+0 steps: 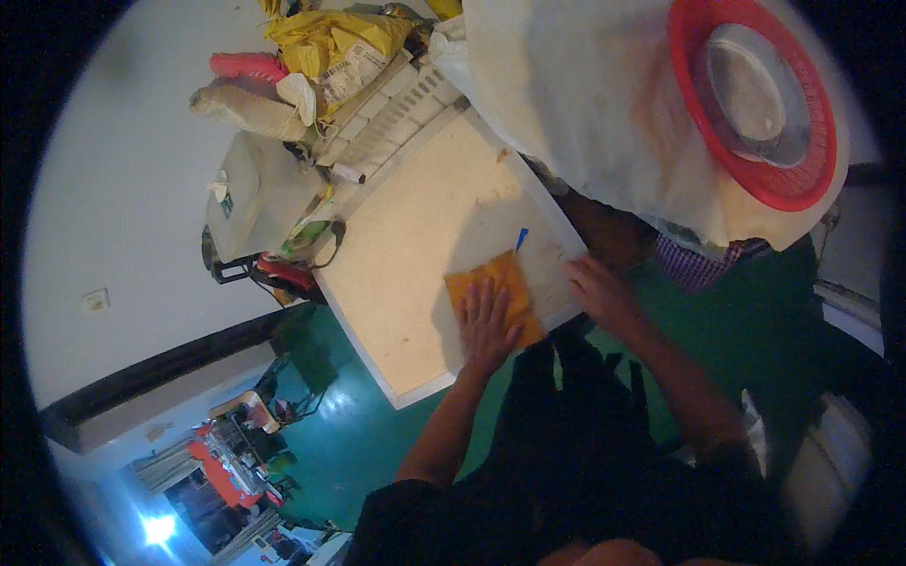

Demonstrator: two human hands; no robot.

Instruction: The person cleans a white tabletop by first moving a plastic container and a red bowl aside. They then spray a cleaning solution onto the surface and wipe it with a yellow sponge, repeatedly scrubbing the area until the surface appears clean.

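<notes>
My left hand lies flat, its fingers spread, on an orange-brown square. Whether the square is a cloth or a thin packet is hard to tell. Under it is a pale tabletop with a light border. A small blue strip touches or nearly touches the square's far corner. At the table's right edge, my right hand rests with its fingers loosely bent and nothing visible in it. The underside of that hand is hidden.
A red plastic basket holding a clear bowl sits on a white-covered surface at the right. Along the wall are a yellow plastic parcel, a white slotted rack and a translucent plastic container. The floor is green.
</notes>
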